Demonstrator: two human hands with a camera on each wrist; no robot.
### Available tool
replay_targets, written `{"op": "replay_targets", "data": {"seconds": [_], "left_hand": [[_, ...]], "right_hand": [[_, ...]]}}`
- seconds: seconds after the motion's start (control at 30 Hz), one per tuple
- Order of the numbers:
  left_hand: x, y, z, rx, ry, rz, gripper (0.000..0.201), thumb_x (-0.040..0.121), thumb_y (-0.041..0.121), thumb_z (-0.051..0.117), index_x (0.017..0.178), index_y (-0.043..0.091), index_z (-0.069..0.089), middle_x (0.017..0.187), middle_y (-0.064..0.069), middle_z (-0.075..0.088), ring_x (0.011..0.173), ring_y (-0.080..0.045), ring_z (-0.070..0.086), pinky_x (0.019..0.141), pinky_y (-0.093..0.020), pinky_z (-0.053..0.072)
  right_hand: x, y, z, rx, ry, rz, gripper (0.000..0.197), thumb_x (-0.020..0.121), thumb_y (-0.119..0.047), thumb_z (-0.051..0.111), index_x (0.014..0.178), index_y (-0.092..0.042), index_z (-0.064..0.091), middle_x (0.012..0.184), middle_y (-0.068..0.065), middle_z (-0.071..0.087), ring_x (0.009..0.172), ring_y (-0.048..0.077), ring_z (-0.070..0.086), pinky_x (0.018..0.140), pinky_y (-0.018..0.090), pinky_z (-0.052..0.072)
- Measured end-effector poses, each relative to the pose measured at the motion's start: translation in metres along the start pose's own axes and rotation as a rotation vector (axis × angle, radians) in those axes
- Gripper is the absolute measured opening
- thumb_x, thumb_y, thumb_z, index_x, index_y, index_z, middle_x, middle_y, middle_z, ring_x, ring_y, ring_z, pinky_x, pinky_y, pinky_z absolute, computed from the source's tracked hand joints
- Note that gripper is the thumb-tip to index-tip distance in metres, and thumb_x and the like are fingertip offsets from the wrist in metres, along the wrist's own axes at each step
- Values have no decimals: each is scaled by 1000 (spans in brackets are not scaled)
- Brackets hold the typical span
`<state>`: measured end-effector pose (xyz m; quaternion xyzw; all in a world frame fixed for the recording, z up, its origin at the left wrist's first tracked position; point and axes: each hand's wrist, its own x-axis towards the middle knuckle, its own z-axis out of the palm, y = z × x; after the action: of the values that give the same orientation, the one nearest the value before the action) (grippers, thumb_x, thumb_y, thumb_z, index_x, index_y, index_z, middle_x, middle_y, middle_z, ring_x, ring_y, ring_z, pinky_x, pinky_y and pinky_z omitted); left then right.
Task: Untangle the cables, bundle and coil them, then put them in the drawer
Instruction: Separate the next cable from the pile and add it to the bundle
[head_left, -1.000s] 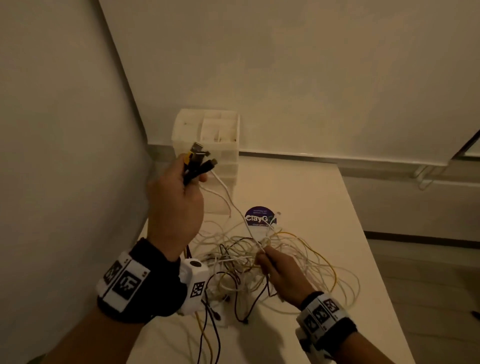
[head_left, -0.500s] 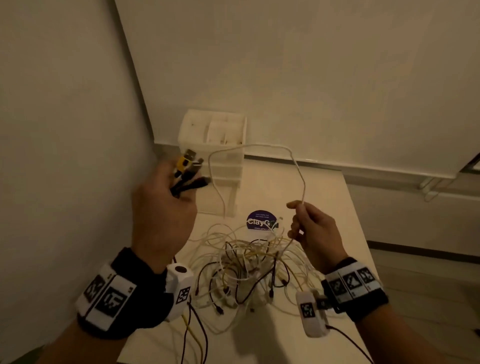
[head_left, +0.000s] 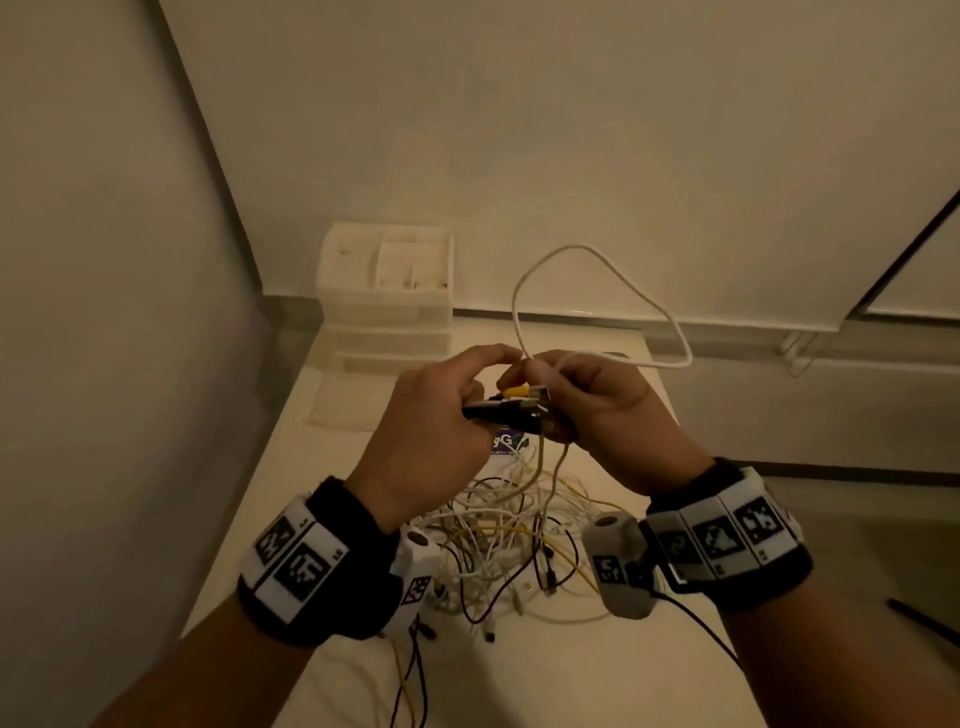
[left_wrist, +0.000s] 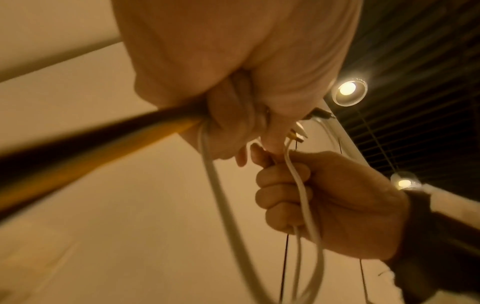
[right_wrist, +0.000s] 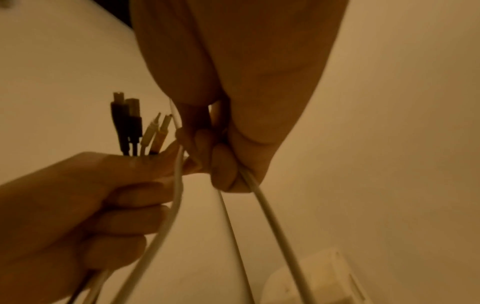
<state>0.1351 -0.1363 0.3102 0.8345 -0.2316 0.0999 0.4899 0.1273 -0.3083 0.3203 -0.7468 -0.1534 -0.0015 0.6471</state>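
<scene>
My left hand (head_left: 441, 415) grips a bunch of cable plugs (head_left: 511, 402), black, white and yellow, their ends pointing right. In the right wrist view the same plugs (right_wrist: 137, 127) stick up out of that fist. My right hand (head_left: 597, 410) meets it and pinches a white cable (head_left: 597, 260) that loops up above both hands. The white cable (right_wrist: 270, 211) runs down from the curled right fingers. Below the hands a tangle of white, yellow and black cables (head_left: 519, 540) lies on the table (head_left: 291, 467).
A white drawer unit (head_left: 387, 296) stands at the table's far left corner by the wall, its top tray open. A round purple sticker (head_left: 506, 441) lies under the hands. The table's right edge drops to the floor.
My right hand has lifted the white cable out of the tangle and brought it up to the left hand. The left hand turned so the plugs now point right.
</scene>
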Motion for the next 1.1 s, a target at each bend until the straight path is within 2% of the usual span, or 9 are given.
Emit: {"op": "replay_targets", "data": {"seconds": [0.13, 0.17, 0.3, 0.4, 0.63, 0.73, 0.87, 1.0, 1.1], "left_hand": [[2, -1, 7, -95, 67, 35, 34, 80, -1, 70, 103, 23, 69, 78, -6, 72, 72, -18, 68, 67, -37, 56], [3, 0, 9, -98, 93, 51, 30, 80, -1, 70, 99, 23, 70, 79, -1, 72, 73, -11, 68, 67, -32, 56], [5, 8, 10, -185, 178, 88, 26, 82, -6, 68, 86, 19, 73, 78, 15, 69, 73, 7, 65, 65, -6, 46], [8, 16, 3, -201, 275, 150, 27, 83, -10, 66, 92, 15, 70, 82, 18, 66, 73, 15, 63, 64, -3, 44], [10, 11, -32, -278, 589, 123, 9, 92, 13, 62, 88, 15, 70, 65, 21, 60, 57, 11, 53, 62, -6, 38], [6, 14, -31, -305, 601, 85, 10, 91, 25, 61, 85, 25, 69, 63, 24, 62, 53, 8, 52, 57, -9, 37], [2, 14, -36, -284, 563, 72, 14, 89, 24, 60, 87, 14, 69, 58, 24, 60, 49, 10, 50, 55, -3, 34], [-4, -2, -51, -190, 637, 58, 14, 92, 21, 61, 93, 10, 71, 76, 17, 65, 62, 12, 56, 63, -6, 40], [-8, -9, -56, -76, 620, 54, 10, 92, 4, 61, 95, 4, 71, 86, 6, 68, 80, 15, 60, 74, -4, 42]], "right_hand": [[0, 2, 1, -159, -42, 21, 32, 98, -14, 49, 93, 15, 62, 55, 3, 49, 47, 3, 42, 51, 21, 35], [-2, 2, 1, -135, -33, 25, 32, 98, -14, 48, 92, 13, 64, 54, -2, 49, 48, 2, 43, 52, 21, 36], [-14, 11, 3, -228, -29, -43, 36, 99, -12, 48, 77, -33, 69, 57, -9, 53, 54, 4, 47, 59, 19, 42], [-24, 51, 13, -298, -7, -24, 24, 100, -18, 48, 89, -14, 69, 64, -5, 59, 58, 8, 54, 60, 23, 47], [-33, 171, 19, -538, 105, 98, 19, 98, -14, 51, 80, -14, 58, 73, -4, 60, 65, 3, 54, 62, 22, 44], [-11, 176, 19, -571, 53, 99, 16, 96, -12, 53, 81, -11, 60, 75, 0, 62, 67, 14, 56, 66, 28, 51], [4, 171, 1, -441, 132, 171, 17, 93, -18, 61, 81, -14, 71, 75, -6, 72, 72, 8, 66, 70, 16, 48], [6, 162, -13, -195, 230, 220, 16, 91, -11, 63, 79, -12, 74, 83, 9, 74, 80, 16, 66, 79, 37, 53], [9, 158, -16, -183, 205, 237, 16, 92, -8, 61, 87, -14, 75, 87, 5, 74, 85, 19, 66, 83, 44, 54]]}}
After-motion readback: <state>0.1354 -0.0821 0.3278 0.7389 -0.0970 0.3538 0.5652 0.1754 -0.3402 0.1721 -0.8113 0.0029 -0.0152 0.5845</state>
